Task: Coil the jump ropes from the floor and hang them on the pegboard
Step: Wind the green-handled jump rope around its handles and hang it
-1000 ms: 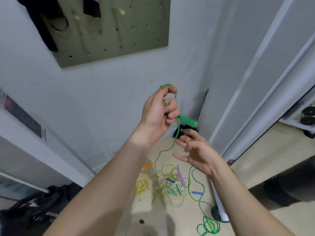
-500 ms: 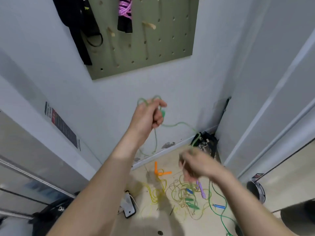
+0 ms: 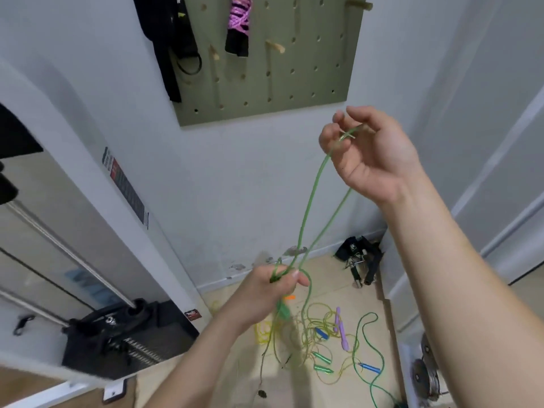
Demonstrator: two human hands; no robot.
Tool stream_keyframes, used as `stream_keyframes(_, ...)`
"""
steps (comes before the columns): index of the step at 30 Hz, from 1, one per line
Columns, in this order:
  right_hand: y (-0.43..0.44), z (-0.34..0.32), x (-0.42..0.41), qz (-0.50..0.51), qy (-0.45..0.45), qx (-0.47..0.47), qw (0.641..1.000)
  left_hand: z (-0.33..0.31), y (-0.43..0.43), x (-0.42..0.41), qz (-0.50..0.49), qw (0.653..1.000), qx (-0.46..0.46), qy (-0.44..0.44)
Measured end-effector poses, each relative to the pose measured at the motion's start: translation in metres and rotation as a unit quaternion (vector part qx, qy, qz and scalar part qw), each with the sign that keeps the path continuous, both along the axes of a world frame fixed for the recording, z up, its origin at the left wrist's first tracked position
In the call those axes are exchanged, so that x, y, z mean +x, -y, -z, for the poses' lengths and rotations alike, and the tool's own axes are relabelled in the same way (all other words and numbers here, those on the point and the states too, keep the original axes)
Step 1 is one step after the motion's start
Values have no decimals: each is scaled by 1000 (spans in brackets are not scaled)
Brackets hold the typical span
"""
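Your left hand [image 3: 276, 285] and right hand [image 3: 368, 154] both pinched the thin, limp green rope [image 3: 309, 207], which looked light and likely to tangle.

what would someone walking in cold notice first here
First, the green jump rope stretched taut in mid-frame: the right hand pinches it high up, the left hand grips it lower down. Next, the tangle of ropes with coloured handles on the floor beneath the hands. Above, the olive pegboard on the wall already holds a pink coiled rope.
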State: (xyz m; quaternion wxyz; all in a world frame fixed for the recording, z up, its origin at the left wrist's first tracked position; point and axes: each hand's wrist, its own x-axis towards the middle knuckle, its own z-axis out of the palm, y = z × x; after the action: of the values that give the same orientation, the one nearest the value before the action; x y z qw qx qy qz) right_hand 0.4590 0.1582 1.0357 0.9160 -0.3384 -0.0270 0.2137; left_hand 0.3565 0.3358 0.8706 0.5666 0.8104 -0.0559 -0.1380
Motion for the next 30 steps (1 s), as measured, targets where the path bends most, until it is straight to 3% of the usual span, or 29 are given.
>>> stream_keyframes(3, 25, 15, -29, -31, 37, -112, 993, -31, 10, -18, -129, 981, -148, -3)
stream_keyframes(7, 53, 71, -97, -118, 46, -187, 974, -75, 27, -33, -216, 914, -342, 4)
stream_keyframes(10, 49, 110, -157, -168, 130, -295, 931, -105, 49, -49, -221, 896, -385, 19)
stream_keyframes(13, 34, 125, -189, -192, 197, -307, 911, -119, 73, -66, -213, 905, -365, 36)
stream_keyframes(16, 28, 130, -204, -74, 212, -325, 919, -126, 89, -87, -232, 902, -362, 37)
stream_keyframes(18, 29, 135, -209, 53, 264, -416, 869, -128, 97, -99, -257, 891, -373, 39)
stream_keyframes(21, 43, 147, -211, 187, 304, -539, 763, -135, 102, -114, -291, 863, -411, 47)
stream_keyframes(23, 59, 161, -207, 216, 274, -599, 721, -142, 102, -121, -309, 846, -429, 64)
stream_keyframes(25, 77, 182, -196, 203, 224, -633, 713, -150, 99, -126, -320, 837, -437, 79)
stream_keyframes(30, 115, 264, -186, 68, 61, -655, 750, -160, 72, -132, -345, 795, -486, 109)
